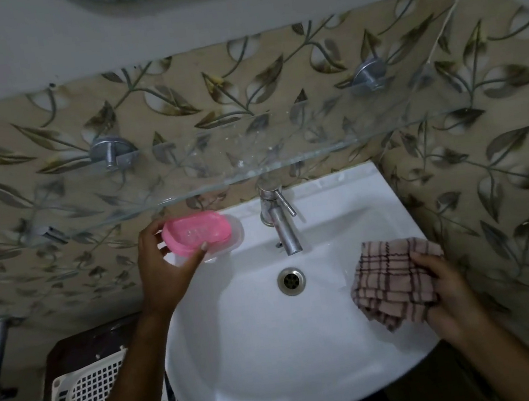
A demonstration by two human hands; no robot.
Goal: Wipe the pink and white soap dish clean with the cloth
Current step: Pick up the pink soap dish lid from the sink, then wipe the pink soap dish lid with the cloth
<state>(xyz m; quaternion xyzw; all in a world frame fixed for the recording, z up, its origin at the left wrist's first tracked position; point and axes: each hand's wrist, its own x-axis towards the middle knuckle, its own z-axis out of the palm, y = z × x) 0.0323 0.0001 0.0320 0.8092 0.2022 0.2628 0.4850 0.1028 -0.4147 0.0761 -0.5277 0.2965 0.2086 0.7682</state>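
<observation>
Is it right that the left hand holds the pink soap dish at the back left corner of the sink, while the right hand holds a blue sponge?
Not quite. The head view shows the right hand holding a checked beige cloth, not a blue sponge. The left hand does hold the soap dish at the sink's back left corner.

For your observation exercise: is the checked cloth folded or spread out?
Folded. The checked cloth sits bunched in layers in the right hand, with stacked edges showing at its lower corner.
</observation>
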